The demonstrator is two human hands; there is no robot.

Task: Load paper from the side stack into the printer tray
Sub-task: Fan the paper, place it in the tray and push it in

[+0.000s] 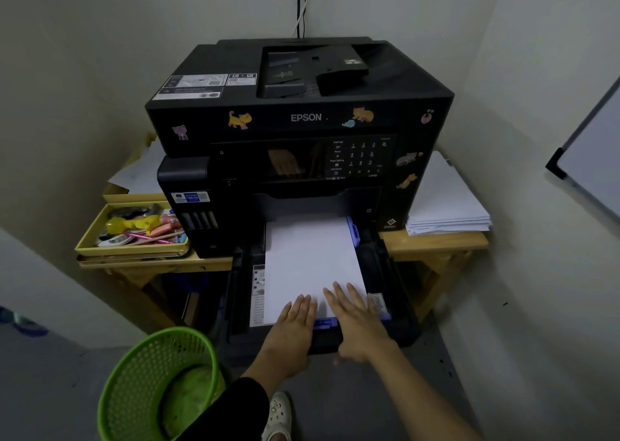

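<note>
1. Green mesh bin [157,383] at 7 o'clock on the floor, nearest the camera; white shoe [277,415] at 6 o'clock beside it.
2. Left hand [295,326] flat on near edge of paper [310,263], fingers [303,306] spread straight, gripping nothing.
3. Right hand [355,320] just beside it, palm down on same near edge, fingers [345,296] extended and splayed, nothing grasped; thumb below tray front lip.
4. Printer tray [385,273] pulled out at centre, black, blue guides at near edge and at 1 o'clock of the sheets; paper lying flat inside between guides.
5. Black Epson printer [302,118] behind tray at 12 o'clock, cat stickers on front, sitting on wooden counter [432,242].
6. Side stack [446,202] of white sheets at 3 o'clock of printer, on counter, touching printer's side.
7. Yellow tray [100,229] of pens and small items at 9 o'clock on counter; loose sheets behind it.
8. Cables [302,4] up the wall at 12 o'clock, farthest.
</note>
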